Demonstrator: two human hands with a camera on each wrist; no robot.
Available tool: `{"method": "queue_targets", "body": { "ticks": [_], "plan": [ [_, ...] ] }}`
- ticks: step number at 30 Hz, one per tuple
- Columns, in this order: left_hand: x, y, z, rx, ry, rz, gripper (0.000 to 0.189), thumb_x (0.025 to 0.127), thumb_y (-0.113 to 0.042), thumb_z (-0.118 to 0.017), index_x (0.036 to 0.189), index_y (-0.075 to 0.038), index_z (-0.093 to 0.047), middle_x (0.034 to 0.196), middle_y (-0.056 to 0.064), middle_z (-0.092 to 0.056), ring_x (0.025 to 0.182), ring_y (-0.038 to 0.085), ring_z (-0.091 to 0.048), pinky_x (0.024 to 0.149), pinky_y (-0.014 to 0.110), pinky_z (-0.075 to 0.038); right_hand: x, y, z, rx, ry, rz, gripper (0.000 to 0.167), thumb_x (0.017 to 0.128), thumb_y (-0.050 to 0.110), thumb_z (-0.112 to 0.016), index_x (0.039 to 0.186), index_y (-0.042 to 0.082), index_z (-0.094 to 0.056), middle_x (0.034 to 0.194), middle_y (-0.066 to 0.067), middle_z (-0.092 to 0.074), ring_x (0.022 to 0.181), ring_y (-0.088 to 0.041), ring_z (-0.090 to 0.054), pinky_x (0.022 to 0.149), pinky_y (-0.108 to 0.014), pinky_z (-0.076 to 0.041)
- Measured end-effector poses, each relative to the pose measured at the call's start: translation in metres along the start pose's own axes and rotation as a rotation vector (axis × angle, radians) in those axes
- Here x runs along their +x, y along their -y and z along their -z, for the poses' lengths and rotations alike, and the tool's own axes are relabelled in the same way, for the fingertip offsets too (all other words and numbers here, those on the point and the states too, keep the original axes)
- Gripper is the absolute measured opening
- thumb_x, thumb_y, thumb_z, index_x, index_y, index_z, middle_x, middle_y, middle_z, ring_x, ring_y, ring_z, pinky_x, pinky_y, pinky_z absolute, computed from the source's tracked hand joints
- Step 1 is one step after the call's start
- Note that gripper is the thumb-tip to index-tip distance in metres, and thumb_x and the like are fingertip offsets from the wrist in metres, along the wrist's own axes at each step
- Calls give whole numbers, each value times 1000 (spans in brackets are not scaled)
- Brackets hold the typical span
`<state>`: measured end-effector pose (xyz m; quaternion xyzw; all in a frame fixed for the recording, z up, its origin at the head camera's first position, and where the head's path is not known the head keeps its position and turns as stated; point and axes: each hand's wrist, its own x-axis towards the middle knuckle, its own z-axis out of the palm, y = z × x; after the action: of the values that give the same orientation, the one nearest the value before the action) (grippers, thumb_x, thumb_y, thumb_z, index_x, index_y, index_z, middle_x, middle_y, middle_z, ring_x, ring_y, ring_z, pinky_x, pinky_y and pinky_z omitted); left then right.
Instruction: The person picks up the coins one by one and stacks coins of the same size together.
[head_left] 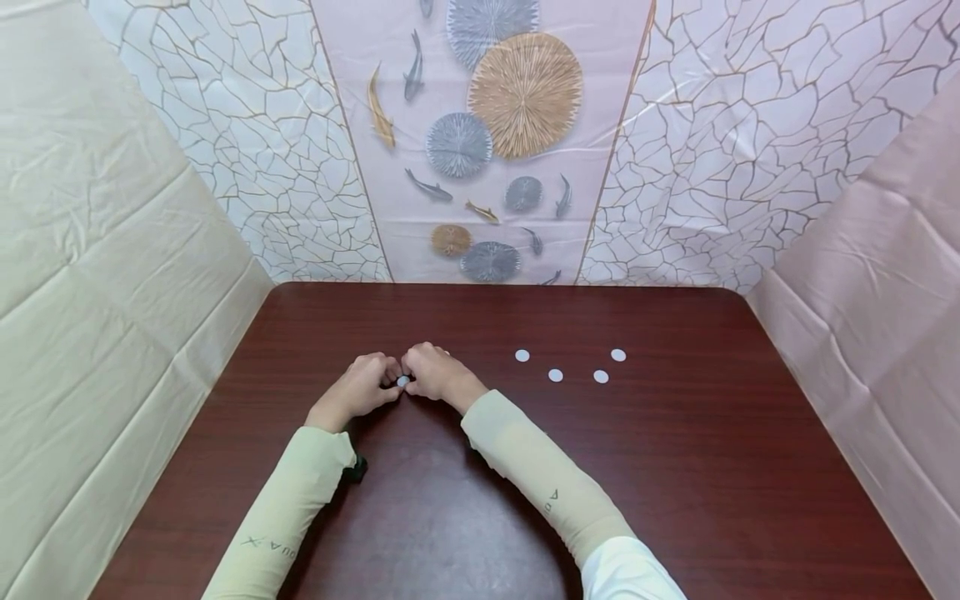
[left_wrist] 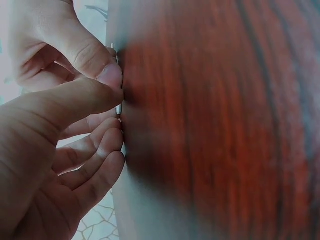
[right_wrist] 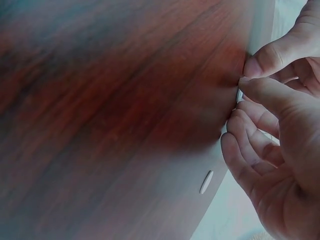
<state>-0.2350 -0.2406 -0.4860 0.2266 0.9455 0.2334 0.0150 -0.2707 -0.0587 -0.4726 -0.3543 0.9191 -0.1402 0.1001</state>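
A small white disc (head_left: 403,381) lies at the table surface between the fingertips of the two hands. The left hand (head_left: 360,387) reaches in from the left, with its thumb and curled fingers at the disc's edge. From the other side the right hand (head_left: 437,372) pinches at it, thumb close to the left thumb. In the left wrist view, a thin white disc edge (left_wrist: 119,108) shows between the left thumb and fingers. The right wrist view has a white edge (right_wrist: 239,95) between the right thumb and fingers. Fingers hide much of the contact.
Several more white discs (head_left: 555,375) lie flat and apart on the dark brown table (head_left: 712,467), right of the hands. One separate disc (right_wrist: 206,182) also shows in the right wrist view. A patterned curtain (head_left: 487,208) hangs behind the table's far edge.
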Motion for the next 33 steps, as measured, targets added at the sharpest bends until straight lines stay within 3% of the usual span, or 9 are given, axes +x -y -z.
{"method": "queue_targets", "body": {
  "ticks": [19, 29, 33],
  "plan": [
    [-1, -4, -5, -13, 2, 14, 6, 90, -3, -76, 96, -5, -74, 90, 6, -68, 81, 17, -66, 73, 29, -56, -6, -2, 0, -30, -2, 53, 11, 97, 20, -77, 88, 15, -74, 87, 3, -66, 83, -11, -59, 75, -31, -50],
    [-2, -14, -8, -13, 3, -18, 7, 87, -3, -78, 93, -5, -73, 87, 6, -68, 79, 15, -66, 72, 26, -54, -17, -4, 1, -63, 13, 96, 9, 97, 22, -77, 91, 16, -74, 95, 3, -72, 90, -11, -62, 90, -35, -49],
    [-4, -18, -10, -5, 24, -21, 7, 88, -3, -77, 93, -6, -72, 88, 5, -68, 80, 14, -65, 73, 26, -55, -22, -6, 0, -62, -7, 129, 9, 95, 19, -78, 89, 14, -74, 92, 3, -72, 86, -11, -61, 89, -32, -47]
  ]
}}
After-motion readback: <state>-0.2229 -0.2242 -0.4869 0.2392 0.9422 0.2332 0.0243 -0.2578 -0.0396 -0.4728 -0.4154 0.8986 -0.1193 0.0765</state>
